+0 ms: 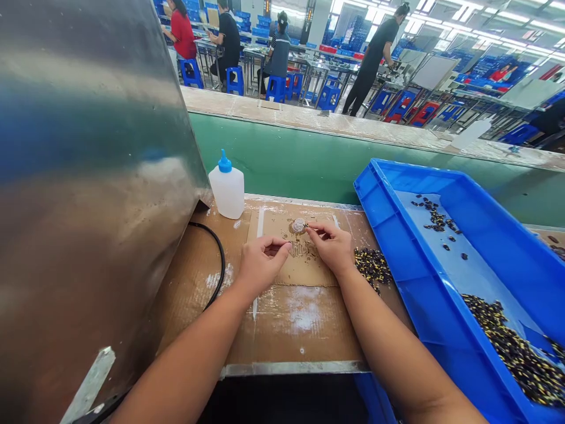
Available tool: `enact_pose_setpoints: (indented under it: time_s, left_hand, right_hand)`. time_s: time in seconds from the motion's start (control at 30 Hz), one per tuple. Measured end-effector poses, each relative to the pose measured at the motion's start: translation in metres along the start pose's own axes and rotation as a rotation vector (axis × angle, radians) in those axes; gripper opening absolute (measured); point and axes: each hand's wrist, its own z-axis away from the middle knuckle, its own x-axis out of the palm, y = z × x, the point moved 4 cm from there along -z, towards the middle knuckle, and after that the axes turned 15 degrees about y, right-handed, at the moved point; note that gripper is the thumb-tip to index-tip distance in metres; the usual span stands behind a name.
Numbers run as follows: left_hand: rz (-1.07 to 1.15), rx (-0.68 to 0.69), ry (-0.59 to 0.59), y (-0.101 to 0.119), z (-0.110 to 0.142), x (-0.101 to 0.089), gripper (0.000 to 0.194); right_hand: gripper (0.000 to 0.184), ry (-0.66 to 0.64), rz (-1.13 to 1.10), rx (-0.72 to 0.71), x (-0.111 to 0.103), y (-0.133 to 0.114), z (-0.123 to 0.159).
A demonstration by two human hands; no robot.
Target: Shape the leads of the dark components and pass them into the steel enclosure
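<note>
Above the cardboard sheet [286,275], my left hand [263,259] is closed in a pinch at the left end of a row of thin, small pieces [298,248]. What sits between those fingertips is too small to make out. My right hand [329,241] also pinches, with thumb and forefinger together on a tiny dark part beside a small round whitish, clear-looking blob [299,225]. A heap of small black-and-yellow parts [373,266] lies just right of my right wrist.
A white squeeze bottle with blue cap [228,188] stands back left, near a black cable [222,259] and a large metal housing [88,176]. At right, a blue crate [424,259] holds more black-and-yellow parts. Beyond the green belt [282,153], several people work at tables.
</note>
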Motion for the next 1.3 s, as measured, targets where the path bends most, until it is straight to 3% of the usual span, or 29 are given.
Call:
enact_pose_setpoints:
  time_s: [0.3, 0.43, 0.6, 0.77, 0.93, 1.1, 1.2, 1.3]
  left_hand:
    - [0.049, -0.038, 0.006, -0.001, -0.002, 0.000, 0.021]
    - [0.189, -0.185, 0.005, -0.004, -0.006, 0.001, 0.028]
    - [0.550, -0.471, 0.079, -0.002, -0.009, 0.000, 0.035]
    - [0.744, -0.639, 0.112, 0.008, -0.009, -0.001, 0.036]
    - [0.804, -0.651, 0.113, 0.014, -0.009, -0.002, 0.034]
    - [0.796, -0.604, 0.127, 0.013, -0.011, 0.003, 0.035]
    - [0.724, -0.547, 0.147, 0.015, -0.008, 0.015, 0.037]
    - [0.598, -0.444, 0.106, 0.017, 0.001, 0.039, 0.033]
  right_hand:
    - [0.016, -0.021, 0.033, -0.042, -0.004, -0.006, 0.001]
    - [0.015, 0.000, 0.001, -0.040, -0.003, -0.005, 0.001]
    - [0.014, -0.042, 0.008, -0.029, -0.004, -0.006, 0.001]
    - [0.014, -0.003, -0.174, 0.042, -0.013, -0.027, 0.006]
    - [0.013, 0.001, -0.483, 0.142, -0.015, -0.061, 0.022]
    - [0.014, 0.032, -0.576, 0.083, -0.015, -0.080, 0.035]
    - [0.013, 0.112, -0.554, 0.115, -0.018, -0.079, 0.034]
    - [0.015, 0.264, -0.461, 0.165, -0.027, -0.077, 0.027]
